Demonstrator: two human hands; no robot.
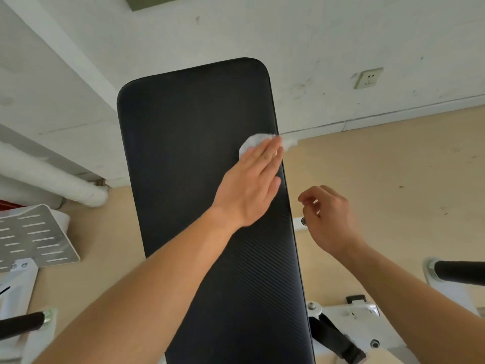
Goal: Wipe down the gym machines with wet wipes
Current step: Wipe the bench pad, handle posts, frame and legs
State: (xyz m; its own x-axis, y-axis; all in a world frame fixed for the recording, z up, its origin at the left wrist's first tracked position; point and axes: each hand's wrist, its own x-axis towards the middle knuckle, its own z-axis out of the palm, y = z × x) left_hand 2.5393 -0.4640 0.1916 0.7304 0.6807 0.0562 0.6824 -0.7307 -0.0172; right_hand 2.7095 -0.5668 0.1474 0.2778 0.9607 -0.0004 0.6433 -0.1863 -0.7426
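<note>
Black bench pad (189, 153) is pressed at its right edge by the flat left hand (249, 185), fingers straight; the right hand (328, 216) is held beside that edge, loosely curled, empty. A wet wipe (253, 142) is trapped under the left fingertips

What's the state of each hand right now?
Left hand: open, flat fingers pressing the wet wipe on the black pad.
Right hand: open, fingers loosely curled, holding nothing.
</note>
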